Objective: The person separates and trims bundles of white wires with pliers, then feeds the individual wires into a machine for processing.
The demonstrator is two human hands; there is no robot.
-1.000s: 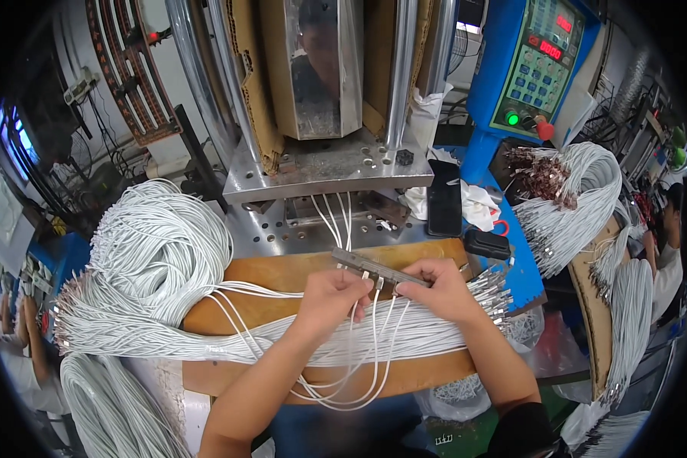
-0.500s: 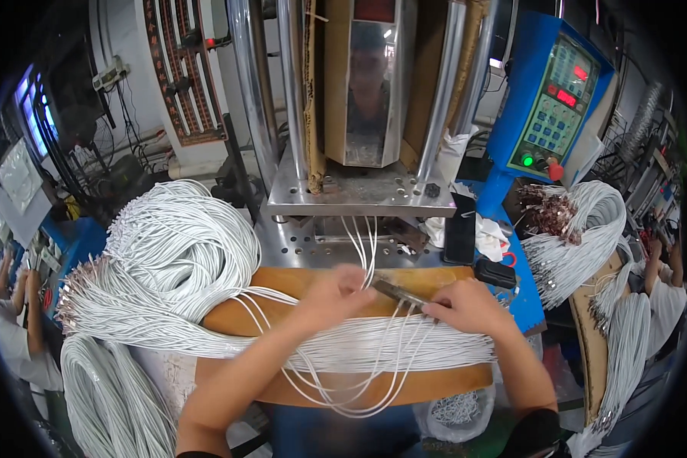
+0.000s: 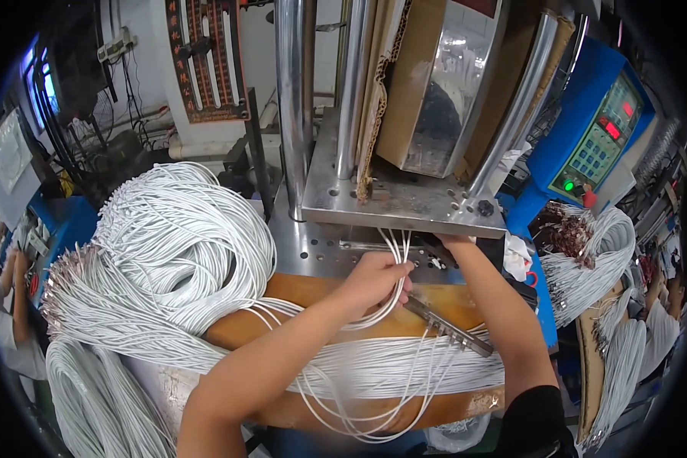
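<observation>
My left hand (image 3: 375,284) is closed round a few thin white cables (image 3: 397,252), which run up from it under the raised plate of the press (image 3: 404,214). My right hand (image 3: 454,241) reaches beneath that plate's front edge at the right, and its fingers are hidden there. Between my forearms, a narrow metal bar (image 3: 450,328) lies slanted, out of both hands. Loops of white cable hang from it toward me. Under the bar, a thick bundle of white cables (image 3: 343,366) crosses the brown board (image 3: 282,287).
A big coil of white cables (image 3: 183,237) is heaped at the left. On the right stand a blue control box (image 3: 595,130) with lit red digits and more cable bundles (image 3: 603,237). A clear bag (image 3: 458,433) sits below the board. Co-workers' arms show at both edges.
My right hand has let go of the metal bar and moved up under the press plate. My left hand now grips the cables further right. The view has shifted and tilted.
</observation>
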